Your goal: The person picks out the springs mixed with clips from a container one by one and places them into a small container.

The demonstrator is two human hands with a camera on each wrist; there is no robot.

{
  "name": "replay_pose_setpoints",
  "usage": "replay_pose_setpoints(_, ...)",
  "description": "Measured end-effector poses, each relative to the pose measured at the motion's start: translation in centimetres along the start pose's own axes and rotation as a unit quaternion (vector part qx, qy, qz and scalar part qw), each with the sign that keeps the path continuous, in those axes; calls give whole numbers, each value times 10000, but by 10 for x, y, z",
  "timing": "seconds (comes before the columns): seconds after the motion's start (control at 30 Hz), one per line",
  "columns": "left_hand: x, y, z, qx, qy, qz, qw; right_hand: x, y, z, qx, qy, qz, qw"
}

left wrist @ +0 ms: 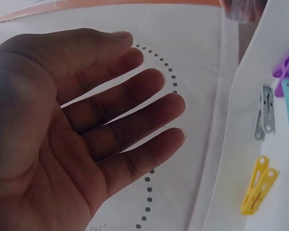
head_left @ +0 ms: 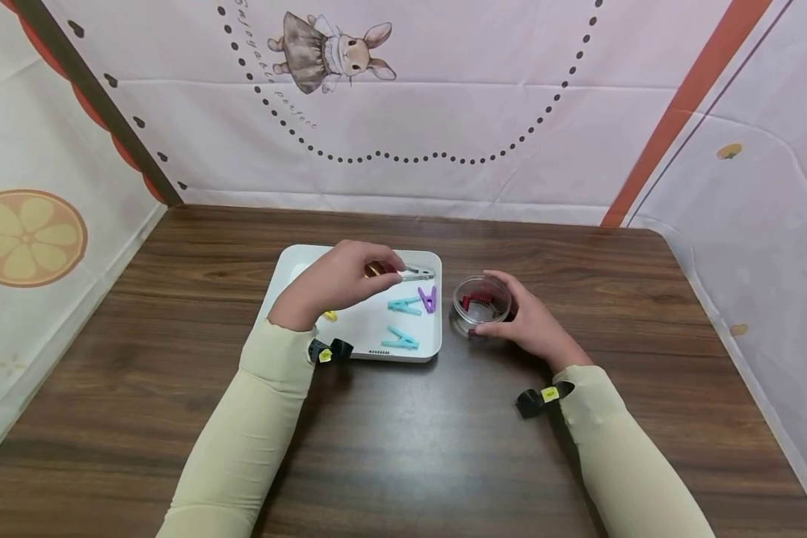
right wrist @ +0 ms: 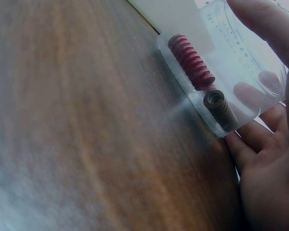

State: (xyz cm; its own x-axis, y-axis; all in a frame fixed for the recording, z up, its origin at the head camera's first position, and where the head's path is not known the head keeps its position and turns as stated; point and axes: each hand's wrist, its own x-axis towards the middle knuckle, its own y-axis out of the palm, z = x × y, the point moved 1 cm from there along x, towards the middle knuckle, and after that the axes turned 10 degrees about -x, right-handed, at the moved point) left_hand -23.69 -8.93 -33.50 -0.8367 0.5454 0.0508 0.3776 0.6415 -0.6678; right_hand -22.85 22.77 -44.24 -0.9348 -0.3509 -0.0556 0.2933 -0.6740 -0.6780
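Note:
My left hand (head_left: pixel 346 280) hovers over the white tray (head_left: pixel 358 353), fingers loosely bent and the palm bare in the left wrist view. Just beyond its fingertips is a silver-grey clothespin (head_left: pixel 418 273). Purple (head_left: pixel 427 300) and light-blue clothespins (head_left: pixel 403 306) lie on the tray, and a yellow clothespin (left wrist: pixel 259 185) shows in the left wrist view. My right hand (head_left: pixel 526 323) grips a clear round plastic jar (head_left: pixel 459 323) from the right side, thumb near, fingers behind. Inside are red coil springs (right wrist: pixel 191 63) and a dark bronze coil spring (right wrist: pixel 219 109).
The jar stands on a brown wooden table (head_left: pixel 403 448), close to the tray's right edge. A second light-blue clothespin (head_left: pixel 400 339) lies near the tray's front wall. Printed cloth (head_left: pixel 444 97) hangs behind the table and along both sides.

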Motion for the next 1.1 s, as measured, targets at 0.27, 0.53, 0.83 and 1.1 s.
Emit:
replay_pose_setpoints(0.27,-7,1,8,135,-146,50,9998,0,-2,-1,30,29,-21,10000)
replay_pose_setpoints(0.53,-15,3,14,316,-265,164,9990,0,-1,0,61,86,46,9999)
replay_pose_setpoints(0.83,-21,3,17,356,-515,352,9974,0,-1,1,25,23,42,10000)
replay_pose_setpoints(1.1,-27,3,20,388,-814,582,9942,-1,-1,2,95,13,36,9999)
